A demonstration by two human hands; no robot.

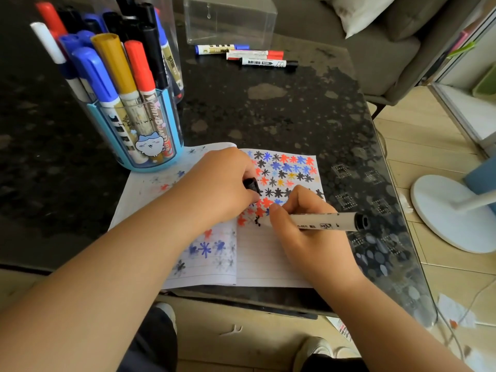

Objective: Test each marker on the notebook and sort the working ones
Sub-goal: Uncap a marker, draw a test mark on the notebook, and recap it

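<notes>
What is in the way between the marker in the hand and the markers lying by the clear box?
Nothing visible. The right hand holds the black marker on the notebook. From there to the markers lying before the clear box, only bare table shows. The pen cup stands off to the left.

Both forearms are bare to the frame's edge, with no sleeve, watch or ring visible on either; the left hand (220, 183) and the right hand (308, 226) wear no gloves; the nails look short and unpainted; below the table edge the legs are in dark trousers (155, 342); the feet wear pale, off-white shoes (314, 347), rounded at the toe.
</notes>
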